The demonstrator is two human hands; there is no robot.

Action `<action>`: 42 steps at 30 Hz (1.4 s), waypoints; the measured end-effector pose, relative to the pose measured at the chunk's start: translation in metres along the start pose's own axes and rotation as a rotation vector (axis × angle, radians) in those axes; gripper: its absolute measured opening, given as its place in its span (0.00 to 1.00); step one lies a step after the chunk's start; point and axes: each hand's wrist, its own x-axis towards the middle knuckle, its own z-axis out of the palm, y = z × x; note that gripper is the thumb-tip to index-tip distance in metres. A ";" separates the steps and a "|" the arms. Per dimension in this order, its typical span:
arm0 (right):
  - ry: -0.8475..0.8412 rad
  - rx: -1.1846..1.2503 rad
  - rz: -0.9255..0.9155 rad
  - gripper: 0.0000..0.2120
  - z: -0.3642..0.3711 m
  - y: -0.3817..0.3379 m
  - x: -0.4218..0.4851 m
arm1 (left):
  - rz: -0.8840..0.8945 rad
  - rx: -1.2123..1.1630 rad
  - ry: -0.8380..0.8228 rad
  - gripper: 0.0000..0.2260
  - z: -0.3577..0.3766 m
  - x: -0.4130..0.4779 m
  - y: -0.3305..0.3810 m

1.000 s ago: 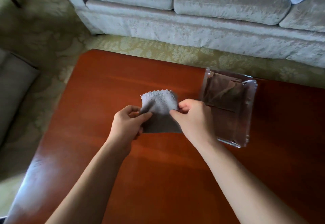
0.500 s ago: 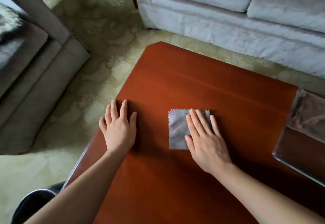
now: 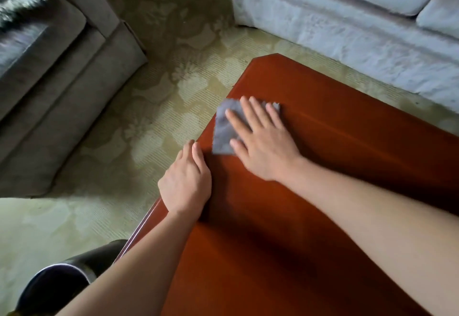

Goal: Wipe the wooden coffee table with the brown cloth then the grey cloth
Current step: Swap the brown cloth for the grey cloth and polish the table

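Head view looks down on the glossy reddish-brown wooden coffee table (image 3: pixel 360 147), where the right hand (image 3: pixel 263 142) lies flat, fingers straight and spread, pressing the small square grey cloth (image 3: pixel 223 132) with pinked edges onto the table's left edge near its far left corner; a flat palm likely spreads pressure so the cloth slides without bunching. The left hand (image 3: pixel 186 181), fingers straight and holding nothing, rests on that edge just nearer than the cloth, probably bracing the lean. No brown cloth is in view, so the grey pass seems under way
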 end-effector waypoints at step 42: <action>-0.127 -0.014 0.146 0.31 0.013 -0.013 -0.207 | -0.010 -0.205 0.053 0.20 -0.005 -0.004 -0.008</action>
